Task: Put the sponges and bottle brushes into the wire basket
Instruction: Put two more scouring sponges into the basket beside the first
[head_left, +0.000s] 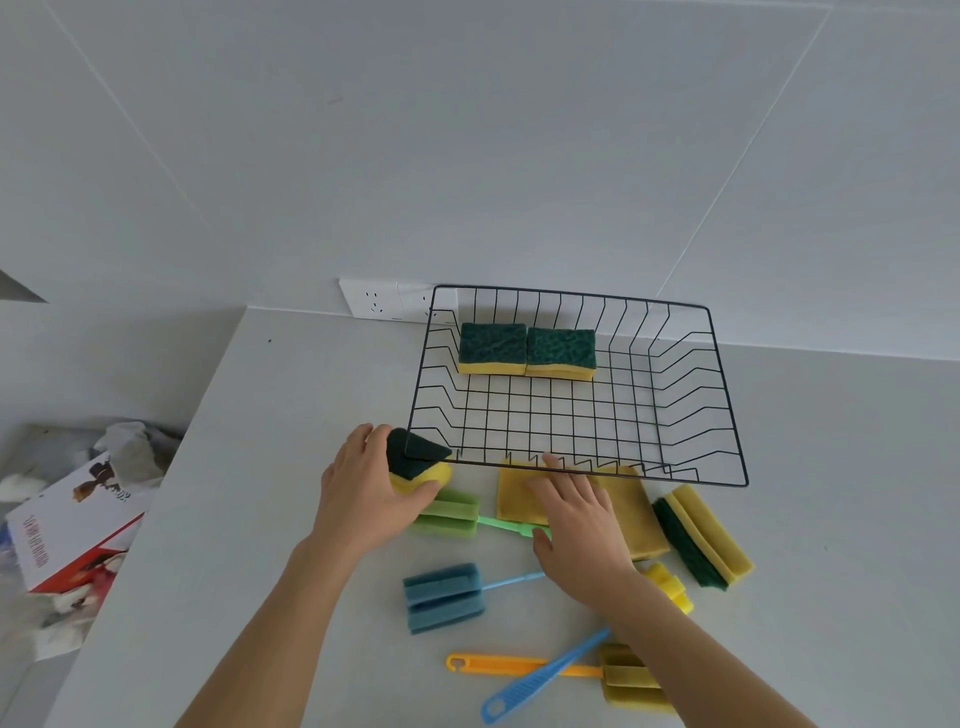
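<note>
A black wire basket (727, 395) stands on the grey counter with two green-topped yellow sponges (527, 349) side by side at its back. My left hand (363, 486) grips a third green-and-yellow sponge (418, 457) just outside the basket's front left corner. My right hand (576, 519) lies flat, fingers apart, on a yellow sponge (636, 512) in front of the basket. Another green-and-yellow sponge (701, 540) lies on its side to the right. Nearby lie a green bottle brush (452, 514), a blue bottle brush (441, 597) and an orange-handled yellow bottle brush (519, 665).
A small yellow foam piece (670, 584) shows beside my right wrist. A wall socket (379, 301) sits behind the basket's left corner. Left of the counter's edge, lower down, lie a printed box (72, 530) and crumpled paper (130, 447).
</note>
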